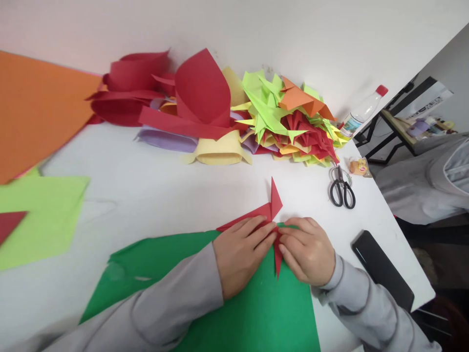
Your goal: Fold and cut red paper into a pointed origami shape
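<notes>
A piece of red folded paper (276, 198) with pointed ends lies partly over a green sheet (286, 313). My left hand (244, 254) lies across it, fingers stretched out and pressing it down, the thumb hidden. Close beside, my right hand (308, 252) is closed in a pinch on the red paper near its middle. One red point sticks up beyond the hands, and another points down between them. The fingers cover the centre of the fold.
Red, purple and cream paper pieces (203, 93) and a pile of folded paper shapes (271, 107) line the wall. Scissors (342, 188), a wrapped snack (358, 166), a bottle (362, 112) and a black phone (383, 269) sit rightward. Orange (40, 112) and lime sheets (47, 220) lie left.
</notes>
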Tool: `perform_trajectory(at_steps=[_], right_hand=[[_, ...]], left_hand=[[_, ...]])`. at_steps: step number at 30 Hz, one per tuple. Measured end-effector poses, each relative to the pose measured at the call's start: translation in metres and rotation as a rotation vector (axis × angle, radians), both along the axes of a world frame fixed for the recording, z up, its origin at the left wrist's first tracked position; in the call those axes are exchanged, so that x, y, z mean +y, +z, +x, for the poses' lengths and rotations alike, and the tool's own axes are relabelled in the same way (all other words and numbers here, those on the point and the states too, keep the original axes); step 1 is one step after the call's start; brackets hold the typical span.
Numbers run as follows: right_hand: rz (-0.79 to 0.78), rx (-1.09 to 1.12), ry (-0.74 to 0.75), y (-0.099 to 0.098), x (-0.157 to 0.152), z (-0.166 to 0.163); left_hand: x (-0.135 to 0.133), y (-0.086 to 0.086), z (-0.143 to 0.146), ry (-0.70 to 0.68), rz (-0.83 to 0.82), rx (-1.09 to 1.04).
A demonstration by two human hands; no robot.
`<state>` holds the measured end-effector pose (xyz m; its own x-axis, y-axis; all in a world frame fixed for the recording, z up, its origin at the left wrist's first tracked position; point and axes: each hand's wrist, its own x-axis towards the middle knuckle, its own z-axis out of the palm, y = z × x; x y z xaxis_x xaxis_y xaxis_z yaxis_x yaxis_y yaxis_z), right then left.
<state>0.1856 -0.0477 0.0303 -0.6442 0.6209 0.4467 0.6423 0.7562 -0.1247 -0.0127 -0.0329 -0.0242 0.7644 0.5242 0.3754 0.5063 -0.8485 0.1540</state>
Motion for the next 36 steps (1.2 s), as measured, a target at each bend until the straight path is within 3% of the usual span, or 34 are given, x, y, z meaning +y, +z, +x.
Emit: perform_trajectory(at_steps=[8, 16, 20, 25, 29, 36], right_hand=[[-0.087, -0.01, -0.022, 0.0, 0.007, -0.004], [-0.041, -0.084, -0.095, 0.007, 0.0, 0.0], [-0.139, -0.184, -0.118, 0.01, -0.005, 0.0], [-0.152, -0.263, -0.223, 0.013, -0.014, -0.002], [-0.194, -0.222, -0.222, 0.014, -0.016, 0.0], [-0.051, -0.195, -0.178, 0.013, -0.01, -0.01]], left_hand=[[-0.005, 0.004, 0.005, 0.051, 0.122, 0.037], [-0.009, 0.008, 0.004, 0.074, 0.1, 0.048], [-0.01, 0.008, 0.003, 0.071, 0.106, 0.042], [-0.01, 0.01, 0.004, 0.084, 0.057, 0.015], [-0.006, 0.014, 0.003, 0.048, -0.013, -0.004], [0.007, 0.013, -0.005, 0.017, -0.124, -0.155]])
